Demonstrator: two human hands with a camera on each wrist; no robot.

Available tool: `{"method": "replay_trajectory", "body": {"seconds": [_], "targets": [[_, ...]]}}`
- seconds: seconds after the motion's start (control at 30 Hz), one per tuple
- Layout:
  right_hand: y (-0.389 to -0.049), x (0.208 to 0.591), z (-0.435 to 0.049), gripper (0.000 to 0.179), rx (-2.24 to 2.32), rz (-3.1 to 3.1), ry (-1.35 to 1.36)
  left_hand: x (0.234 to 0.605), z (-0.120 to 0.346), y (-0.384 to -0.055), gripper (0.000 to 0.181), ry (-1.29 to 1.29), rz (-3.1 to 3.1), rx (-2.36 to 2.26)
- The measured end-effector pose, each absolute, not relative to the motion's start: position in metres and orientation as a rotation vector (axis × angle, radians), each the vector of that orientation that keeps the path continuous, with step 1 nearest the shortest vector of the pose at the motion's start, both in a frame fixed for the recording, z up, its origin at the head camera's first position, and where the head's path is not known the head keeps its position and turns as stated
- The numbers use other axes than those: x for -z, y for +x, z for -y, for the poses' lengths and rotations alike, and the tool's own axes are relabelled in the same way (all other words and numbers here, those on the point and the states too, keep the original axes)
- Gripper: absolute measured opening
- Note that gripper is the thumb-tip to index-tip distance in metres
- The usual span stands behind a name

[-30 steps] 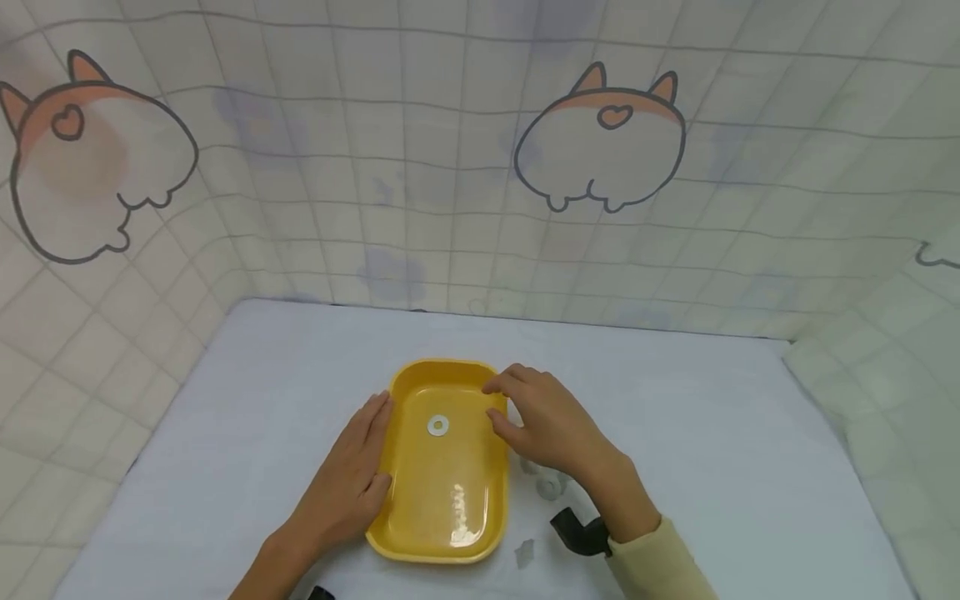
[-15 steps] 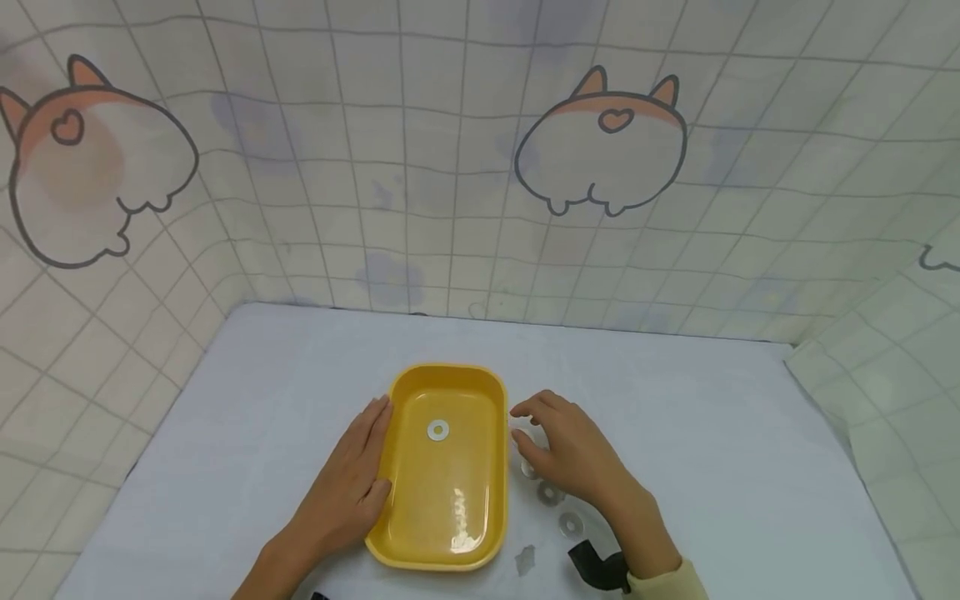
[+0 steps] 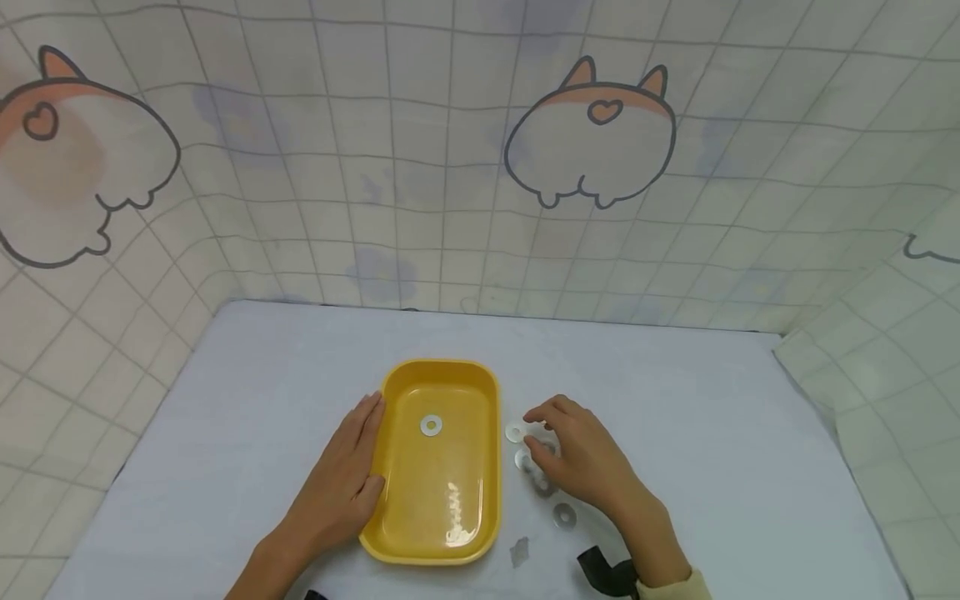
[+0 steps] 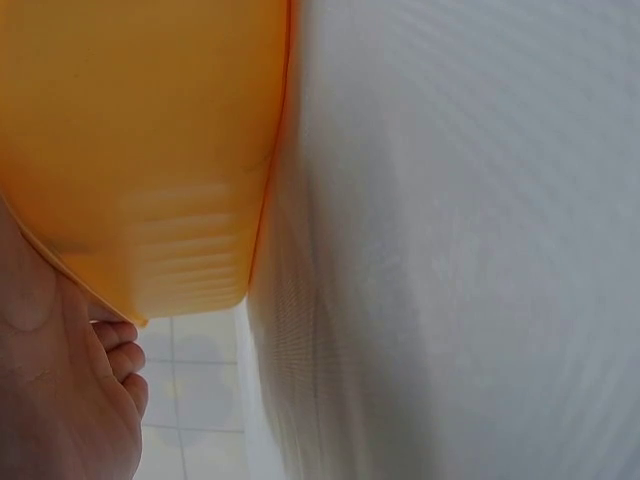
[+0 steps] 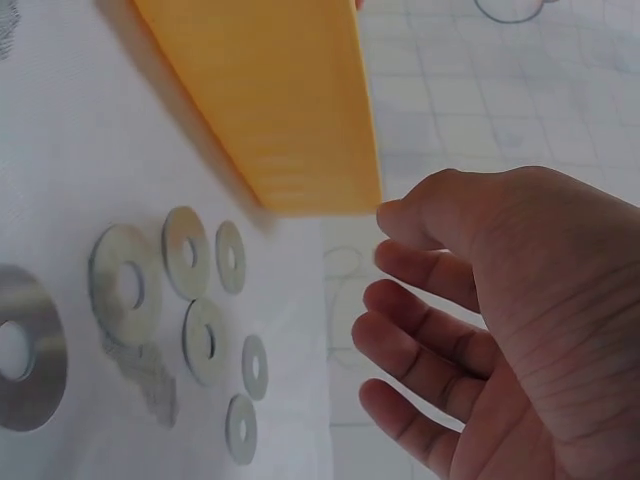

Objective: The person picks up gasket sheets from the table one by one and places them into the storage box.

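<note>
A yellow tray (image 3: 437, 492) sits on the white table, with one flat metal washer (image 3: 423, 426) lying inside its upper half. My left hand (image 3: 339, 483) lies along the tray's left side with straight fingers touching the rim. To the right of the tray my right hand (image 3: 588, 462) hovers over loose washers, its fingers loosely bent and its thumb apart. Nothing is between those fingers in the right wrist view. Several washers (image 5: 105, 290) of different sizes lie on the cloth there, some touching. In the head view the right hand partly covers them.
White cloth (image 3: 712, 442) covers the table. A small grey patch (image 3: 520, 552) shows on it beside the tray's lower right corner. A black wrist mount (image 3: 603, 575) is on the right wrist. Behind and at both sides hangs a checked curtain (image 3: 450, 167) with cartoon drawings.
My right hand has moved from over the tray's right rim rightward to above the loose washers. The left hand stays against the tray. The head view has shifted slightly.
</note>
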State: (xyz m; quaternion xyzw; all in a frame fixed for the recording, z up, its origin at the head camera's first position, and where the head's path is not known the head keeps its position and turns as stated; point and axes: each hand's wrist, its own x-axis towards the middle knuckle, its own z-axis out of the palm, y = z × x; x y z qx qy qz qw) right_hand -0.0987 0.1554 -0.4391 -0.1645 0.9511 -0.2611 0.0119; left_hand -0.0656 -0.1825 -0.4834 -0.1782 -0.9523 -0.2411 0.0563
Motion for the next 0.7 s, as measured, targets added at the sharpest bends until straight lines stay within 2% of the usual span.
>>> {"method": "replay_trajectory", "body": {"seconds": [0.47,0.7], "targets": [[-0.07,0.453,-0.167,0.024,0.756,-2.948,-0.273,0.481,0.183,-0.066,0.09,-0.535,2.919,0.74],[-0.051,0.462,-0.173,0.018,0.684,-3.024,-0.28,0.481,0.183,-0.066,0.088,-0.547,2.895,0.726]]}}
